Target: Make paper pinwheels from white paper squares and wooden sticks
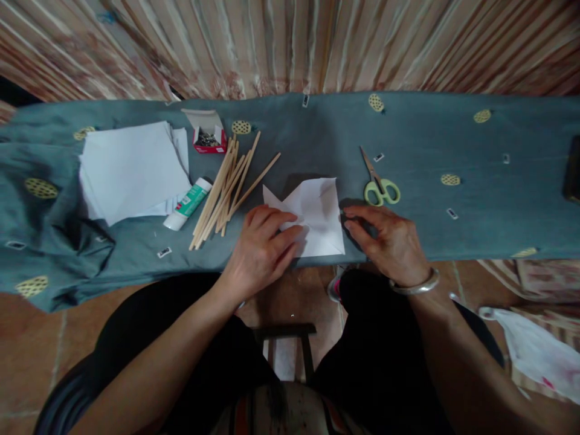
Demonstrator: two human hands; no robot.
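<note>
A piece of white paper with creases and a pointed flap lies folded near the table's front edge. My left hand rests over its left part, fingers bent and holding it against the cloth. Beside the paper's right edge is my right hand, thumb and forefinger slightly apart with nothing clear between them. A silver bangle circles the right wrist. Scissors with green handles lie beyond the right hand. Left of the paper several thin wooden sticks form a loose pile.
A glue stick lies between the sticks and a stack of white paper. Behind them stands an open red-and-white box of small metal pieces. Grey-green cloth covers the narrow table, and a striped curtain hangs along its far edge.
</note>
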